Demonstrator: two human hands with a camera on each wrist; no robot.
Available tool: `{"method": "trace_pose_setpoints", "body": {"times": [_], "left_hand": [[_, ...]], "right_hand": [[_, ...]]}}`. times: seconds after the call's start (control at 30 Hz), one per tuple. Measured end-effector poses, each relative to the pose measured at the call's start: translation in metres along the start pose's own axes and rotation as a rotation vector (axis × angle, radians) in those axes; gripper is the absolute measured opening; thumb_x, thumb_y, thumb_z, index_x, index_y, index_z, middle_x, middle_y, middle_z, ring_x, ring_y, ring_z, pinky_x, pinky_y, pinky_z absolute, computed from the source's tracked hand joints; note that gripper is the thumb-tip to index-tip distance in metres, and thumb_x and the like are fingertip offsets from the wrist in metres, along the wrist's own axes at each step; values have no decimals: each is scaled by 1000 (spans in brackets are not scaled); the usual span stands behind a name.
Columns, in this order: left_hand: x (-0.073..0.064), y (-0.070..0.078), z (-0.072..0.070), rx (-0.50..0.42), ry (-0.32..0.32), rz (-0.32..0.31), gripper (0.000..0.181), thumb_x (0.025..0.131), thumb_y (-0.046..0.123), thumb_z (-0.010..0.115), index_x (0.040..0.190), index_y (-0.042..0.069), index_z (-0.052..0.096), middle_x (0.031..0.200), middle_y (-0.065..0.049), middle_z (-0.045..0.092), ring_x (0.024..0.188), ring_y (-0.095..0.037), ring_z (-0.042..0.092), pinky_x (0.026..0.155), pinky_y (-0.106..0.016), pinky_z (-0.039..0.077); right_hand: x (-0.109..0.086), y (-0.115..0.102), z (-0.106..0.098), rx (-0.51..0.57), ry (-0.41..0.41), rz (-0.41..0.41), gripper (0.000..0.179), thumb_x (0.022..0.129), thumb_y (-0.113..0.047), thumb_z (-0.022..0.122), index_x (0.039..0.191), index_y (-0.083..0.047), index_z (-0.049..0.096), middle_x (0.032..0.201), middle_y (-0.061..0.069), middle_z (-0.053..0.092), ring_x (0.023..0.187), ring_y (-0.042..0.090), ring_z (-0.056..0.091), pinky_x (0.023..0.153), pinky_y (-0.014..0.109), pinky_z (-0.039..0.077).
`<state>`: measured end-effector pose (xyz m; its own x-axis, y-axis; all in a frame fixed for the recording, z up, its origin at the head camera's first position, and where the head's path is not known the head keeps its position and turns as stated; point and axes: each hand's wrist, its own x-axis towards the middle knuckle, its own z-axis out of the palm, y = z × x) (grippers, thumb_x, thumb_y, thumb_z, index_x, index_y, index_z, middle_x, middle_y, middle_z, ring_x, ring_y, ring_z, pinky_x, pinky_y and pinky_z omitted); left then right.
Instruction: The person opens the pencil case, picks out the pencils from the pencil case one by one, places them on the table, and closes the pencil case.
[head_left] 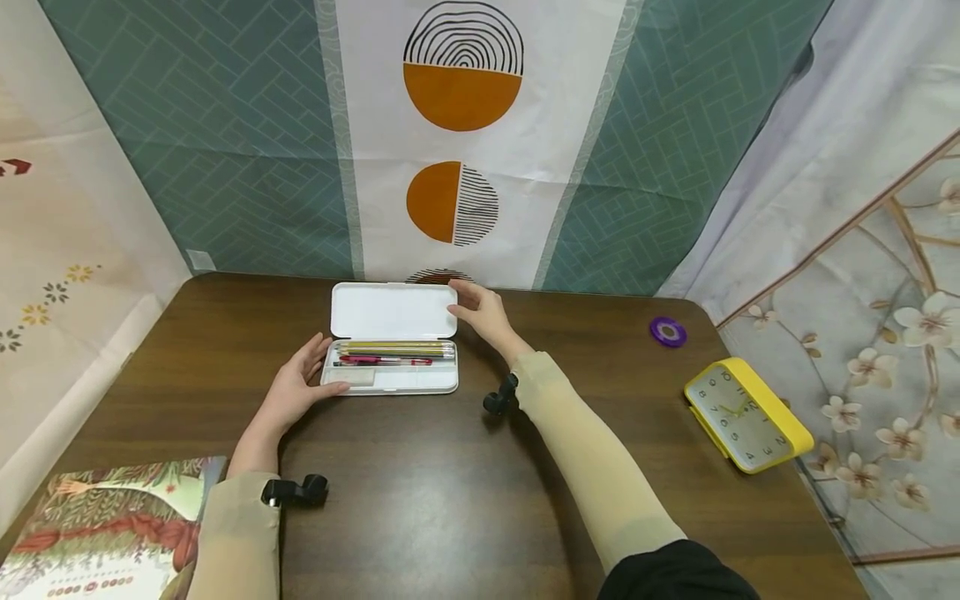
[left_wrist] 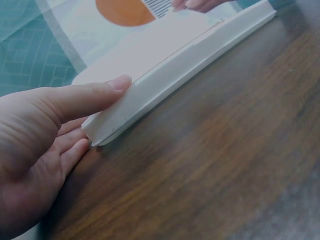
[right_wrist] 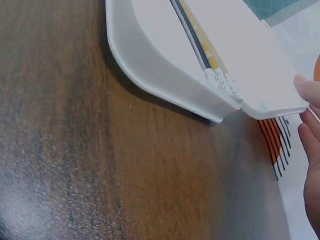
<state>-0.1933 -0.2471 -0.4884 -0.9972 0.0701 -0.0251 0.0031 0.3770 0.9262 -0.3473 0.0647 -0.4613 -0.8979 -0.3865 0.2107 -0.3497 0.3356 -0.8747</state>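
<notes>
Near far edge of table [head_left: 420, 500]: pencil case [head_left: 412, 382], lid [head_left: 393, 310] open. L hand [head_left: 296, 383] grips case's L end; R hand [head_left: 483, 317] pinches lid's R edge. Prob. lid-handling step; next move likely needs case steadied.

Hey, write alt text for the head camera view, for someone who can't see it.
A person's left hand grips an open white pencil case on a wooden table while the right hand pinches its raised lid. Inside lie pencils and a red pen; a yellow clock and purple disc sit at right, an illustrated book at left.
</notes>
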Motion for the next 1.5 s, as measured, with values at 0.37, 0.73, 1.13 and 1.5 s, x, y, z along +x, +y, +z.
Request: {"method": "trace_pose_setpoints", "body": {"times": [0.37,0.73,1.13,1.5], "left_hand": [[2,0,-2,12,0,8,105,83,20,79,157,1,7,160,-21,22,146,-42,24,118,-55,23],[3,-2,-4,7,2,14,105,82,18,80,157,1,7,160,-21,23,146,-42,24,118,-54,23],[3,0,-4,3,4,18,105,82,17,80,156,-1,8,160,-22,23,146,-43,24,118,-55,23],[0,-1,-2,7,-2,4,107,83,22,80,157,2,6,161,-21,22,146,-44,24,118,-56,23]], "right_hand": [[-1,-11,-2,-21,42,-50,47,90,-9,70,134,1,57,137,14,59,125,30,58,106,38,48],[-11,-26,-4,-30,151,-178,41,89,-7,71,128,0,62,131,15,63,125,27,57,108,31,46],[-29,-42,5,-44,165,-264,23,83,-5,77,103,1,70,102,16,73,89,27,67,83,41,58],[-42,-30,21,-163,-6,-151,21,82,-7,78,101,-3,71,99,12,73,87,22,68,82,34,60]]}}
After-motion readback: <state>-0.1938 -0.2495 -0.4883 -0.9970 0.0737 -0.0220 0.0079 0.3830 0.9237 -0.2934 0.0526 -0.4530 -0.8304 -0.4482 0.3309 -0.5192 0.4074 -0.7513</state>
